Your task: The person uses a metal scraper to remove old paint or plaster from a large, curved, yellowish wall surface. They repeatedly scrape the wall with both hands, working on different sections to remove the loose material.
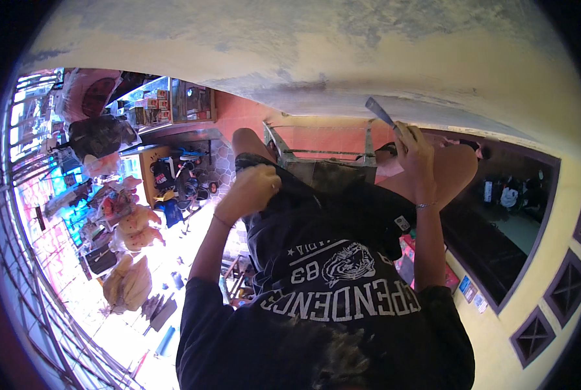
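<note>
My right hand is raised on the right side, fingers wrapped round the handle of a putty knife. Its flat metal blade points up and left, close to the lower edge of a cream surface with grey, smeared patches. Whether the blade touches that surface I cannot tell. My left hand is closed over my left thigh, against my dark shorts. Its fingers curl in, and what they hold, if anything, is hidden. Between my knees shows a metal frame like the top of a ladder.
An orange-red wall stands behind the frame. On the right is a dark-framed window opening in a yellow wall. Plastic bags hang at the left by a metal grille. A glass cabinet holds boxes, with a small bicycle below.
</note>
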`<action>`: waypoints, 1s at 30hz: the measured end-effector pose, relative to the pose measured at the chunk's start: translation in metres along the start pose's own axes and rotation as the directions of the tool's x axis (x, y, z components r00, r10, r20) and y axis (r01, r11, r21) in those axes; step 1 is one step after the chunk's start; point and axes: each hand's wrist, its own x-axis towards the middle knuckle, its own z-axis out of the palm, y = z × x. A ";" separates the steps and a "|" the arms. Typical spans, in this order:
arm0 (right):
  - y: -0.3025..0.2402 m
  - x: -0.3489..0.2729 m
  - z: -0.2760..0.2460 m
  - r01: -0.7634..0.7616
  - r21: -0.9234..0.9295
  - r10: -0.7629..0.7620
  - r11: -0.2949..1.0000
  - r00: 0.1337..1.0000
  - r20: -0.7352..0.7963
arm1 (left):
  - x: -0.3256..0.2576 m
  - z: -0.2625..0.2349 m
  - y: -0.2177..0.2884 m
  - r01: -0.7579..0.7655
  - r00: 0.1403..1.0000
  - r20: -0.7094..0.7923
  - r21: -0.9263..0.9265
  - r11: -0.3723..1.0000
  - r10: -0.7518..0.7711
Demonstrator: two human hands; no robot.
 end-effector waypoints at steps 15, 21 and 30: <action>0.007 0.005 0.012 -0.101 0.073 0.105 0.992 0.993 -0.049 | -0.001 -0.025 0.001 0.163 0.953 -0.249 -0.054 0.985 -0.171; 0.005 -0.002 0.014 -0.164 0.096 0.169 0.982 0.985 -0.041 | -0.028 -0.101 0.034 0.234 0.646 -0.743 -0.022 0.972 -0.172; 0.004 -0.001 0.025 -0.221 0.057 0.219 0.974 0.975 0.044 | 0.042 -0.028 0.033 0.199 0.898 -0.428 0.181 0.963 -0.105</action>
